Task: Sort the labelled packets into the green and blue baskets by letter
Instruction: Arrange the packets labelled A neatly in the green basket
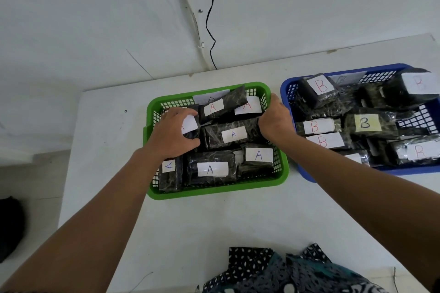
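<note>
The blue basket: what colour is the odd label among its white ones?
Pale yellow label, head view.

Just one camera here, worn on the head, looking forward and down at the white table (214, 221). It sits close above the table's near edge, wide-angle, so the wall (95, 19) behind the table fills the top and both forearms reach in from below.

- Bright, even, diffuse daylight; soft faint shadows only.
- Glare on the packet wrap (415, 150) right of the right hand (273, 119).
- Wide-angle bending at edges; slightly soft throughout.
</note>
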